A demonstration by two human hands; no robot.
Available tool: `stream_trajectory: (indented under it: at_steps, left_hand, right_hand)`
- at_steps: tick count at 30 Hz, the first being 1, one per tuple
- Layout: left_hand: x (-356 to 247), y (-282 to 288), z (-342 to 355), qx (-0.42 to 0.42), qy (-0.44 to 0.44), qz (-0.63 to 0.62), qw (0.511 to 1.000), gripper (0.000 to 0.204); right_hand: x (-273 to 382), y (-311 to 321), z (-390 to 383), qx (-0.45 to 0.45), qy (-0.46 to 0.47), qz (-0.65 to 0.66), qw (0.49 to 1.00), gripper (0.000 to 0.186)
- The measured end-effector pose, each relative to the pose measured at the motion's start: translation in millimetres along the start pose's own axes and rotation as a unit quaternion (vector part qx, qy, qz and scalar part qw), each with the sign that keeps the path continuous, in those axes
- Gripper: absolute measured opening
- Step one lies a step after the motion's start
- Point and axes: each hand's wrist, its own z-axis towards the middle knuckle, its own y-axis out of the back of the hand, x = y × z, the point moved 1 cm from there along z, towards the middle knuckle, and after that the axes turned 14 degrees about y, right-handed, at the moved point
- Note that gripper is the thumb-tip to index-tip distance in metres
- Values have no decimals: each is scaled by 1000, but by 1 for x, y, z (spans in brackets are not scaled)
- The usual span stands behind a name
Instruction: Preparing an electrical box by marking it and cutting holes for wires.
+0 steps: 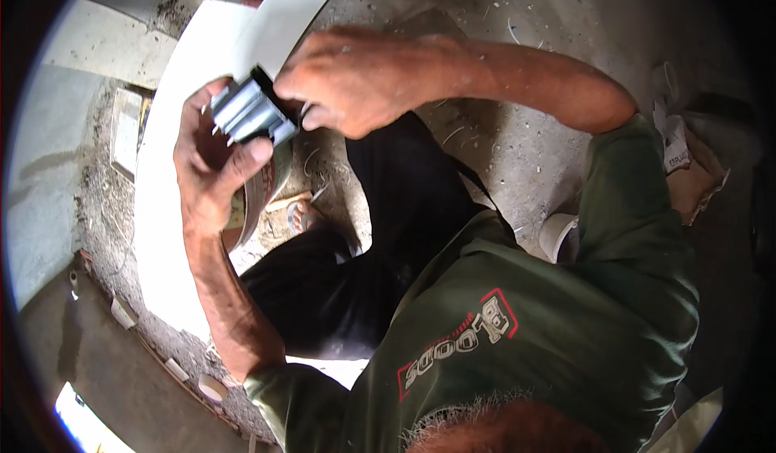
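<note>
My left hand (208, 162) grips a dark grey, box-like part (250, 113) with shiny ridged sides and short metal pins along its lower edge. The thumb presses its near side and the fingers wrap behind it. Close against the part's right end is my right hand (356, 81), its fingers curled into a pinch. Whatever sits between those fingertips is hidden. Behind both hands lies a bright white curved panel (170, 227), with a flat white strip (283, 25) resting over its upper end.
Below the part stands a round container (257, 202), partly covered by my left hand. A small round item (301, 217) lies near my foot. To the right are a white cylindrical object (556, 236) and torn cardboard (697, 176). Debris covers the concrete floor (517, 73).
</note>
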Motion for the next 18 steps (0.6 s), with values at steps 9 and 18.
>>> stream_trajectory:
  at_steps: [9,18]
  left_hand:
    - [18,0,-19,3,29,-59,998,86]
    - [18,-4,-20,39,43,-45,997,88]
  right_hand:
    - [19,-18,-7,7,-13,59,998,14]
    - [25,-18,-5,129,-66,55,988,12]
